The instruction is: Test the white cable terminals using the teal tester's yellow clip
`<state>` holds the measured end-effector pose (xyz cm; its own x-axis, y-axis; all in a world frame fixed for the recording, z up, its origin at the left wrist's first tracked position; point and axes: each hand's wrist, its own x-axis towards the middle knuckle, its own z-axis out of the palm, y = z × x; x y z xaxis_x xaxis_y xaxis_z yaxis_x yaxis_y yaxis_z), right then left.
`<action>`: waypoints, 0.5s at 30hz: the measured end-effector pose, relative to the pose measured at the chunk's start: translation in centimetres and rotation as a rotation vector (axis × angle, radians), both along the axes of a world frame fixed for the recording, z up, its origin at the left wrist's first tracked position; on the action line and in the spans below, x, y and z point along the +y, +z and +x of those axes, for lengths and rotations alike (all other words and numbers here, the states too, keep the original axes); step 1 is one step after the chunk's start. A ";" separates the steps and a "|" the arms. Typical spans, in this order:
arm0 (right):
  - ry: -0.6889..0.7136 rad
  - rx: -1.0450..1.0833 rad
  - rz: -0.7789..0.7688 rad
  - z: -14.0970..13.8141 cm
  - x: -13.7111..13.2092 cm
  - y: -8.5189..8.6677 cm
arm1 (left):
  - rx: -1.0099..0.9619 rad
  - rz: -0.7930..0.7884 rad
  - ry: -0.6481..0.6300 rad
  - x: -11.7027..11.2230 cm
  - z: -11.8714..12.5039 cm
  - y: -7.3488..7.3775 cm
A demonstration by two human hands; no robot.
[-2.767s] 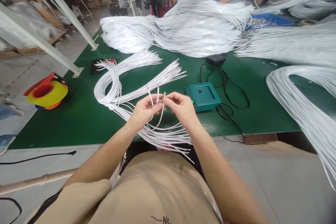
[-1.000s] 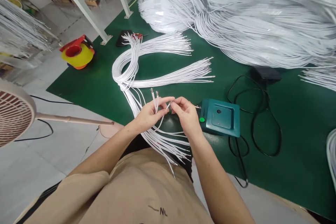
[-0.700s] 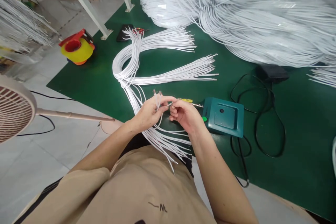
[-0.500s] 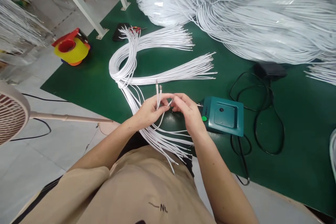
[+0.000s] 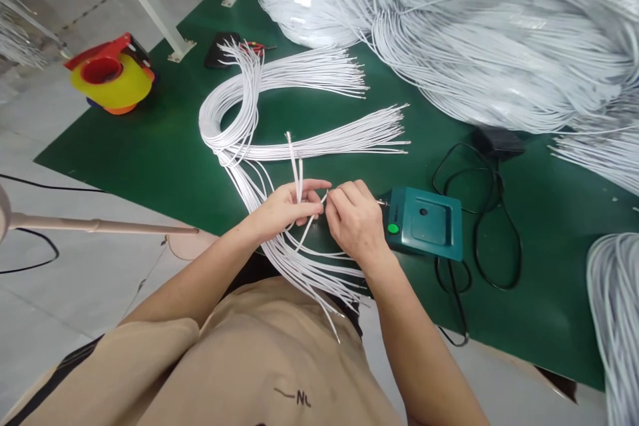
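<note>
My left hand (image 5: 284, 208) pinches a few thin white wires (image 5: 295, 163) whose ends stick up above the fingers. Just to its right, my right hand (image 5: 353, 221) is closed, pinching the tip of one white wire at my left fingertips. Both hands hover over the near edge of the green table (image 5: 164, 160). Under them a fan of white wires (image 5: 304, 266) hangs off the edge toward my lap. A looped bundle of white wires (image 5: 234, 116) lies behind the hands. A small teal box (image 5: 424, 223) with a green button sits right beside my right hand.
Large heaps of white wire (image 5: 474, 33) fill the far side of the table, more at the right edge (image 5: 616, 306). A black cable (image 5: 479, 213) and black adapter (image 5: 498, 142) lie behind the teal box. A yellow and red spool (image 5: 110, 76) stands at the left; a fan pole (image 5: 100, 226) crosses below.
The wire ends in my left hand now stick up higher than before. My right hand stayed closed at the left fingertips. The view shifted slightly, and the fan head left the picture.
</note>
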<state>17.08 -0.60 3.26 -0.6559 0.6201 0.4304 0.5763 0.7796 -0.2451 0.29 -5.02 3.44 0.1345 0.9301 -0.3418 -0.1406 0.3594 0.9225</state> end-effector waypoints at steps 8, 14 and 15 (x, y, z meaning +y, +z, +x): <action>-0.172 -0.294 0.011 2.1 2.2 1.0 | 0.049 0.080 0.077 0.5 -0.1 -1.1; -0.204 -0.447 -0.275 3.6 4.2 1.3 | 0.201 0.098 0.019 1.8 0.8 -2.2; -0.218 -0.448 -0.285 3.7 4.1 1.4 | 0.218 0.089 0.014 2.0 1.0 -2.4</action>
<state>20.78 3.52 4.65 -0.5796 0.8124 -0.0643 0.8125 0.5700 -0.1226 1.26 -3.00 1.04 0.0531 0.9592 -0.2779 0.0612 0.2746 0.9596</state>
